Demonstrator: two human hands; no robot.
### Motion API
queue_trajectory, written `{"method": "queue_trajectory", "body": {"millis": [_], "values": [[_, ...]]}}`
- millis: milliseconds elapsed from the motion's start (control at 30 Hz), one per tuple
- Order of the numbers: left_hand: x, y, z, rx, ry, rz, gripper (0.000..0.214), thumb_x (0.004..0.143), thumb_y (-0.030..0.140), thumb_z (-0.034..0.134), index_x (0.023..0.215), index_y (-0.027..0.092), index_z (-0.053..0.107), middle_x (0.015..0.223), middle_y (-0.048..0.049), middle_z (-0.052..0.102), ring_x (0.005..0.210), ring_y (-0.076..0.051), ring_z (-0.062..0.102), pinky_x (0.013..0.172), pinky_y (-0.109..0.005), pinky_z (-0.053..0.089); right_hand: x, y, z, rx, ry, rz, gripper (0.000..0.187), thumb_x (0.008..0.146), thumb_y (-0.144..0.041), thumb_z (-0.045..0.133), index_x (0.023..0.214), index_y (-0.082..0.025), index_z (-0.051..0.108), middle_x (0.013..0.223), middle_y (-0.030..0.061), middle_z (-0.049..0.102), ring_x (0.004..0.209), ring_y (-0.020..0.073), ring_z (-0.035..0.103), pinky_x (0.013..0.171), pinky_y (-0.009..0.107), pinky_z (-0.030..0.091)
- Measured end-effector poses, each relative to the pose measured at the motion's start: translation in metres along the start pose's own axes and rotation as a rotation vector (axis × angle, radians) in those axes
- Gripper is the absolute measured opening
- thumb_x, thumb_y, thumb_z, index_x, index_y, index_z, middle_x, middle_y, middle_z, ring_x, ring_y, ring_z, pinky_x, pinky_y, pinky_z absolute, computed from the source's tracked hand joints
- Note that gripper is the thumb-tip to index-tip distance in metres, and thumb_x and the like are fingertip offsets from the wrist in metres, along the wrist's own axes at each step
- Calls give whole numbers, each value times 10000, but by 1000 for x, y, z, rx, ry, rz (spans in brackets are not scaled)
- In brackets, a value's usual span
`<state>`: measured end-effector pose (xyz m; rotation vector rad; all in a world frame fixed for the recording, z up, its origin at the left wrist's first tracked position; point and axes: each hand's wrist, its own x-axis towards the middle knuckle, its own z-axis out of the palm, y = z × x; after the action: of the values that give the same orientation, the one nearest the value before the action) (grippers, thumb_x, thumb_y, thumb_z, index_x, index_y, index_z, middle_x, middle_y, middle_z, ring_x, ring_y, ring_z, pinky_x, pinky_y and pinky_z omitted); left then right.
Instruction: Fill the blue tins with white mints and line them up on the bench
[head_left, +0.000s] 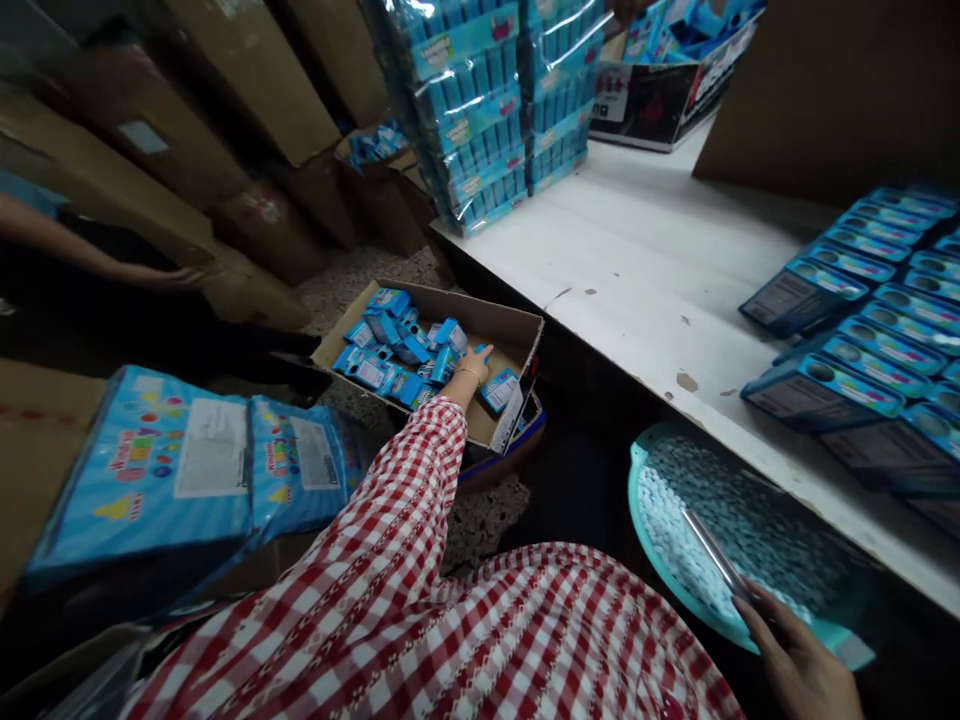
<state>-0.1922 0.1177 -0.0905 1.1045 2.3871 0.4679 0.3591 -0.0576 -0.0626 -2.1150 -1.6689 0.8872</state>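
Observation:
My left hand [472, 369] reaches down into a shallow cardboard box [517, 335] of small blue cartons [405, 345]. Its thumb and fingers are around one small blue carton, mostly hidden beneath the hand. Another blue carton [500, 390] lies apart at the right end of the box. At the lower right, my right hand [799, 650] is closed on a shiny metal tube [711, 548]. The tube slants over a turquoise basin [637, 490] full of small white pieces [675, 500], too small to name exactly.
A white worktable [622, 270] with chipped paint carries rows of blue cartons [847, 350] and wrapped stacks [480, 120]. Blue packages [180, 460] stand at my left. Another person's hand [176, 280] shows near large brown cartons [247, 80]. A black box [637, 100] stands at the back.

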Motion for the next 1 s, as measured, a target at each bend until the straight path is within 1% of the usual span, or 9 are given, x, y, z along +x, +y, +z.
{"method": "queue_trajectory", "body": {"millis": [133,233,300,400,500,600,700,900,1000], "values": [[-14,-20,-30,-112,96,-96,407,630,179,661,1033,184,613,1143,-145,548,1018,-316,548,881,-415,406,10,-8,5,11,-29,-52,611,604,-667,537,955,-197,711,968,93,708,916,321,644,792,412,518],[-33,-25,-56,-228,173,-128,447,710,225,592,1147,182,504,1078,-118,577,962,-264,572,810,-378,451,17,-8,7,36,-31,-123,597,620,-654,539,971,-200,705,973,84,708,928,301,643,810,387,508],[-54,-21,-71,-475,167,-71,531,750,264,547,1252,252,373,1078,-69,580,880,-204,598,745,-340,478,22,-4,9,25,-39,-123,599,623,-650,541,986,-202,701,974,80,708,916,295,646,772,374,518],[-100,-8,-77,-1053,-73,129,638,705,293,592,1274,343,306,1109,-23,571,857,-176,600,736,-342,483,27,3,12,11,-52,-120,600,635,-640,537,1001,-193,696,965,80,709,893,284,650,729,359,523],[-153,6,-49,-1216,-447,182,625,614,278,672,1186,295,421,1087,-27,575,877,-184,587,739,-334,475,27,3,17,32,-47,-173,560,681,-610,523,992,-177,694,951,86,711,852,257,657,736,343,515],[-195,12,-4,-1047,-738,132,526,560,264,715,1040,209,507,920,-22,597,772,-153,579,679,-281,460,24,1,15,10,-32,-234,499,759,-559,477,1011,-181,684,980,84,705,864,236,651,754,335,504],[-218,19,29,-603,-1005,241,444,509,221,746,898,153,541,806,2,584,733,-131,562,672,-254,448,21,5,0,-167,-29,-231,428,833,-473,428,1068,-200,660,1046,76,687,923,227,636,762,325,494],[-218,63,36,-10,-1234,611,642,514,222,737,1120,194,527,874,13,608,797,-158,580,726,-247,436,11,15,-45,-729,-106,-162,351,885,-318,402,1168,-223,586,1043,86,664,871,209,636,645,268,460],[-218,84,43,129,-1284,682,445,576,314,718,985,177,610,853,4,635,784,-172,587,708,-237,434,16,10,-42,-779,-129,-164,315,886,-240,387,1112,-185,599,991,122,654,894,218,622,692,278,443]]}}
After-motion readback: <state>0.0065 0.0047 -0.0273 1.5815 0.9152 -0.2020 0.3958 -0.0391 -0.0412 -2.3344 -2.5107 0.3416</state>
